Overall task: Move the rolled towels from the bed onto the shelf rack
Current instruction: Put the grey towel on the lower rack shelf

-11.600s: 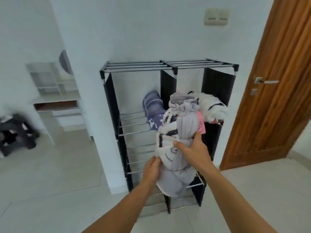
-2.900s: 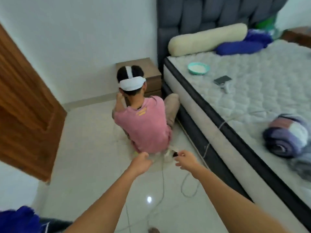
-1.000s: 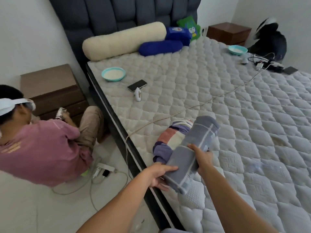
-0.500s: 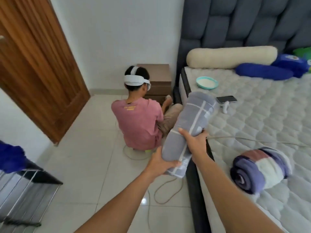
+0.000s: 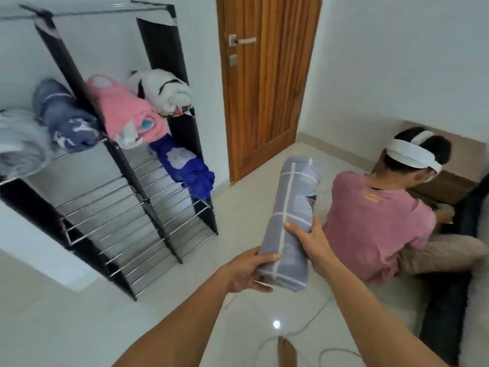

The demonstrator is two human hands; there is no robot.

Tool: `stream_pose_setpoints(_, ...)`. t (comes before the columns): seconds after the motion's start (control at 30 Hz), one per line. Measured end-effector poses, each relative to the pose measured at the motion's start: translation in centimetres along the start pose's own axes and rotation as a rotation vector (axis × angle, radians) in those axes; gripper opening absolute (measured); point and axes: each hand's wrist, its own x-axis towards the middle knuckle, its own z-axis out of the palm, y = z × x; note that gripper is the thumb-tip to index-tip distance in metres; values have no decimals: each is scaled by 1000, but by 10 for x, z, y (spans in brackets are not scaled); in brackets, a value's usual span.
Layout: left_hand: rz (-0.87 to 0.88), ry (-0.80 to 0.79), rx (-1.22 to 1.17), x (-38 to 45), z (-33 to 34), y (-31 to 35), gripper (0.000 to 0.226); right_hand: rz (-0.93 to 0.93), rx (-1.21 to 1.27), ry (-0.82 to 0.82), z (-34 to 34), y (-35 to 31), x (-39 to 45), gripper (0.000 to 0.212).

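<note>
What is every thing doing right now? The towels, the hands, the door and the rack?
Grey checked towel: rolled, held in the air.
Left hand: gripping its near end.
Right hand: gripping its side.
Shelf rack: lower shelves bare.
Pink towel: on the rack.
Blue towel: hanging off a shelf.
Door: closed.

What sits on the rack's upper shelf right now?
On the shelf rack: a grey-blue roll, a pink roll, a white roll. Whatever lies behind them is hidden.
</note>
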Motion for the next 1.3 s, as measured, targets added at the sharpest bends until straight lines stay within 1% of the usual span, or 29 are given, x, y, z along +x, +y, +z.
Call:
stream_pose_setpoints(0.07, -48, 62, 64, -1, -33, 6, 65, 11, -48, -82, 34, -1, 26, 90)
stream_pose_setpoints(0.17, -109, 137, 119, 3, -77, 22, 65, 20, -146, -224, 83, -5, 67, 82)
stream_pose_setpoints(0.3, -210, 217, 92, 8, -117, 41, 70, 43, -325, -412, 140, -7, 126, 90)
stream_pose_setpoints(0.43, -146, 409, -39, 17, -153, 42, 88, 46, -389, -535, 197, -20, 171, 84)
stream_pose_setpoints(0.53, -122, 514, -73, 22, -169, 39, 95, 85, -427, -588, 233, -24, 191, 81)
stream_pose_setpoints(0.67, -97, 607, -100, 30, -216, 53, 96, 55, -526, -623, 292, -35, 223, 83)
stream_pose_setpoints(0.77, -127, 632, -85, 35, -251, 56, 89, 10, -628, -600, 327, -31, 238, 86)
stream_pose_setpoints(0.83, -123, 634, -101, 40, -273, 59, 89, 7, -686, -580, 349, -31, 250, 86)
stream_pose_setpoints(0.97, -49, 693, -126, 49, -332, 71, 88, -42, -716, -569, 407, -40, 285, 88)
stream_pose_setpoints(1.07, 19, 763, -209, 65, -371, 72, 85, -96, -714, -551, 447, -39, 309, 91)
stream_pose_setpoints(1.17, 77, 877, -279, 87, -406, 75, 72, -205, -743, -497, 484, -36, 332, 82)
stream_pose_setpoints(1.23, 88, 978, -305, 101, -428, 75, 63, -262, -773, -485, 501, -34, 339, 67)
stream_pose_setpoints(1.3, 27, 1097, -306, 116, -450, 64, 56, -301, -806, -515, 510, -28, 341, 48)
